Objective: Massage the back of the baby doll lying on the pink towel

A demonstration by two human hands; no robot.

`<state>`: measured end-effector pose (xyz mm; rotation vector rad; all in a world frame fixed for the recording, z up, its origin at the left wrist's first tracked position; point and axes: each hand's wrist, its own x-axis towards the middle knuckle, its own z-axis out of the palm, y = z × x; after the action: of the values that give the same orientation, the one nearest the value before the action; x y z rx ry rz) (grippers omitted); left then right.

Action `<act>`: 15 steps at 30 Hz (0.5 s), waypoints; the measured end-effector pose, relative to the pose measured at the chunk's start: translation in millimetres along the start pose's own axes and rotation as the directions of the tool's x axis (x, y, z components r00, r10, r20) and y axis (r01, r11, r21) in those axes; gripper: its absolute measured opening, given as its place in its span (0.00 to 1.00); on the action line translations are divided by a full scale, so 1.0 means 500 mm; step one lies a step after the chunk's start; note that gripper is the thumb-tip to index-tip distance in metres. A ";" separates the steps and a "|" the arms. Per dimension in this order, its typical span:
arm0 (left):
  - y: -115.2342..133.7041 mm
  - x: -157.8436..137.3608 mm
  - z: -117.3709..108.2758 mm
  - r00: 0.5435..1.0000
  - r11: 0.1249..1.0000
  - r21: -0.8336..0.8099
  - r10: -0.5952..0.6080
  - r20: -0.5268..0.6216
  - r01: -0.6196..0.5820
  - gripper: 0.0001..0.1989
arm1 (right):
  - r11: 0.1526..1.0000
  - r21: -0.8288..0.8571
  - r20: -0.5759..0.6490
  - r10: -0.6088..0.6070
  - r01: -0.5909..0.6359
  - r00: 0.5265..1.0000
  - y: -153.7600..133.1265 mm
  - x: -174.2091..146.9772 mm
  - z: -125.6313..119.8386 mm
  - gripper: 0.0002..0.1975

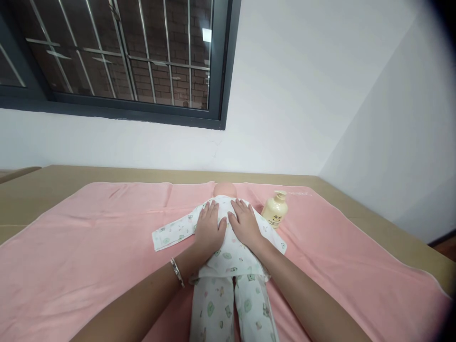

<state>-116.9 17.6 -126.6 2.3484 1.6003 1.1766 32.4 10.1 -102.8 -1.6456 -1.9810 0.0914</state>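
step: likely two-palm hold on doll (228, 259) torso | left hand (208, 230), right hand (246, 224): flat, fingers slightly spread | doll: pink cloth (107, 266), head at far edge | next: probably needs light, even pressure

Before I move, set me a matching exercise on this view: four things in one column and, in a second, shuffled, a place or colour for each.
Things
1. Pump bottle
2. Bracelet
3. Cloth
4. Right hand

Places or colours
A. Around the left wrist
B. Resting on the patterned top of the doll
C. Pink, spread beneath the doll
D. Pale yellow, near the doll's sleeve

Pairs: 1-D, 2-A, 3-C, 4-B
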 end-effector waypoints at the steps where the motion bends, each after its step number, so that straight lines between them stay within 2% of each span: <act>1: 0.001 0.000 -0.001 1.000 1.000 0.003 -0.004 0.008 0.004 0.26 | 1.000 0.002 -0.001 -0.001 0.001 1.000 -0.001 0.000 0.000 0.25; 7: -0.004 -0.002 0.006 0.999 1.000 0.005 0.013 -0.041 -0.013 0.25 | 0.999 -0.039 0.042 -0.033 0.035 0.999 0.002 -0.001 -0.005 0.26; 13: -0.020 0.011 0.005 0.998 0.997 0.033 0.065 0.022 -0.065 0.26 | 0.959 0.025 0.108 -0.285 0.284 0.952 0.045 0.016 -0.021 0.28; 15: -0.017 0.012 -0.003 0.993 0.993 0.045 0.105 0.047 -0.107 0.25 | 0.953 0.027 0.118 -0.304 0.303 0.945 0.044 0.019 -0.027 0.29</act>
<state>-123.2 25.6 -126.0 2.4989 1.5241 1.1083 57.1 20.2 -96.4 -1.3373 -2.2989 0.0855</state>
